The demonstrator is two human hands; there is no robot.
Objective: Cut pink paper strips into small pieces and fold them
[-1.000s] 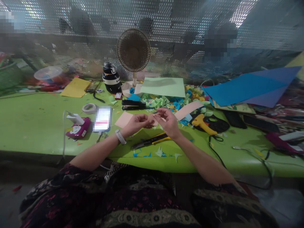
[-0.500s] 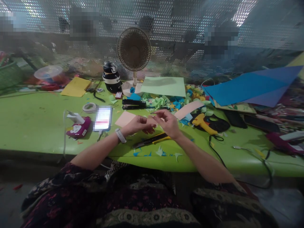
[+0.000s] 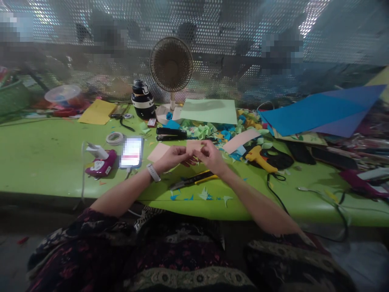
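Note:
Between my two hands is a small piece of pale pink paper (image 3: 193, 145), raised above the green table. My left hand (image 3: 177, 157) pinches its lower left edge, and a white watch band circles that wrist. My right hand (image 3: 210, 156) grips the paper's right side between thumb and fingers. Beneath my hands lies a yellow and black box cutter (image 3: 194, 179) with its blade end to the left. A square of pink paper (image 3: 159, 151) rests partly behind my left forearm. To the right, a pink paper strip (image 3: 241, 140) lies across scraps.
A yellow glue gun (image 3: 261, 159) with a black cord lies to the right. A stapler (image 3: 171, 134), a lit phone (image 3: 131, 152), a tape roll (image 3: 114, 138) and a purple tape dispenser (image 3: 101, 164) are nearby. Behind stand a fan (image 3: 172, 65) and a black bottle (image 3: 142, 101).
The held paper has tilted up, so more of it shows above my fingers. My right hand has shifted slightly down and left, its fingers closer to my left hand.

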